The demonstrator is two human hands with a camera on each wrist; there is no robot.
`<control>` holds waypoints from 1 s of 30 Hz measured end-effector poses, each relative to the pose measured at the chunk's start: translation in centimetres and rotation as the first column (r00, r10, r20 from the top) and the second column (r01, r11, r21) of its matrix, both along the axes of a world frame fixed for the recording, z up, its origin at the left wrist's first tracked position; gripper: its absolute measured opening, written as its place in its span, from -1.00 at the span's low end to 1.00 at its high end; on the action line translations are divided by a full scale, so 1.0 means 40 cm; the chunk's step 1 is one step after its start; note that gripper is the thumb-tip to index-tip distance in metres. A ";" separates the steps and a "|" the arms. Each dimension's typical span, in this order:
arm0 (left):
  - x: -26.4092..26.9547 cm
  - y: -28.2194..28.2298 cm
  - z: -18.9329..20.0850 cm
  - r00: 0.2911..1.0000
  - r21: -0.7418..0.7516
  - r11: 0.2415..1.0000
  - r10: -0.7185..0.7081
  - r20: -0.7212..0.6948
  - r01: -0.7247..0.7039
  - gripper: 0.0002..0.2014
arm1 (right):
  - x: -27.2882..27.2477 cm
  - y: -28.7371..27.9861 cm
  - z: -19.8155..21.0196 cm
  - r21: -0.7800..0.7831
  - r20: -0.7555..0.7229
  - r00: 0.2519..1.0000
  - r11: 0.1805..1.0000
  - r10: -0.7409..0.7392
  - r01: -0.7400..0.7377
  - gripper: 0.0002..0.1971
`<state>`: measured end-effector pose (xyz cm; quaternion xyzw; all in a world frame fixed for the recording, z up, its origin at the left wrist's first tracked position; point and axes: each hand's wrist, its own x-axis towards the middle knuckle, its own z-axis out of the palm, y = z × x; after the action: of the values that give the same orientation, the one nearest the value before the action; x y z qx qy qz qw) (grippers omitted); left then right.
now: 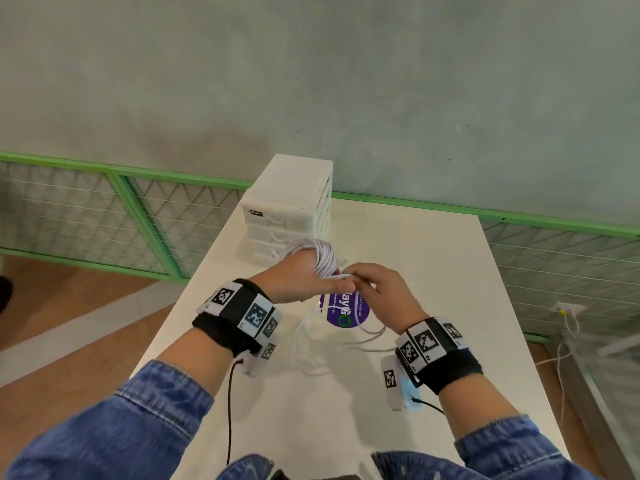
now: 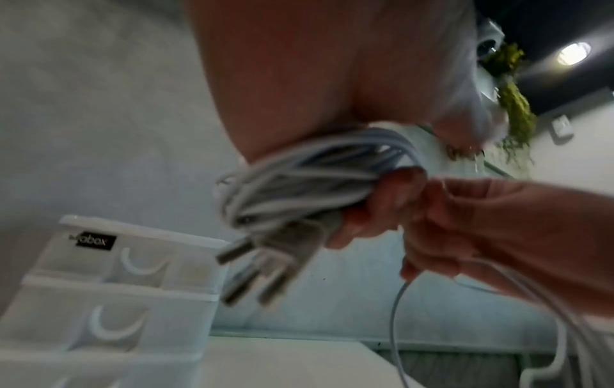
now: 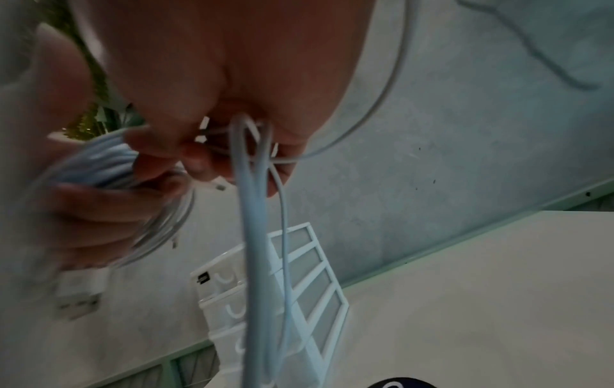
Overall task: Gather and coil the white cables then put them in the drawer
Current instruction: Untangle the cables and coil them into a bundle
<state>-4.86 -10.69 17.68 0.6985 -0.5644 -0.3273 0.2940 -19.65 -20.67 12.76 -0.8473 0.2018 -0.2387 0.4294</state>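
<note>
White cable coil [image 2: 309,178] in left hand [image 2: 332,78] grip, above drawer unit [image 2: 109,296].

Mostly plastic here, plus some denim and rough wall

The cables [image 1: 325,259] look like smooth, slightly glossy white plastic sheathing, and the plugs [image 2: 252,273] have dull metal tips. The drawers [image 1: 287,216] are milky, translucent plastic with a smooth finish. Bench [image 1: 433,271] top is matt off-white, looks like laminate, with a glossy purple sticker [image 1: 346,311] on it. Sleeves [image 1: 114,434] are blue denim, wrist straps [image 1: 221,332] look like black cloth. Wall [image 1: 346,81] is rough, blotchy plaster or concrete, railing [image 1: 114,188] is green painted metal with wire mesh. Floor [image 1: 52,306] looks like wood.
</note>
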 end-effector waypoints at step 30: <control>0.161 0.055 -0.037 0.568 -0.380 0.432 0.714 -0.409 -0.818 -0.52 | -0.110 -0.057 -0.090 0.319 -0.125 0.934 0.877 -0.336 0.358 -0.61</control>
<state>1.58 -8.47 16.22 0.7325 -0.2196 -0.0508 0.6423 -24.03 -22.94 9.17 -0.7188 0.4022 -0.2456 0.5111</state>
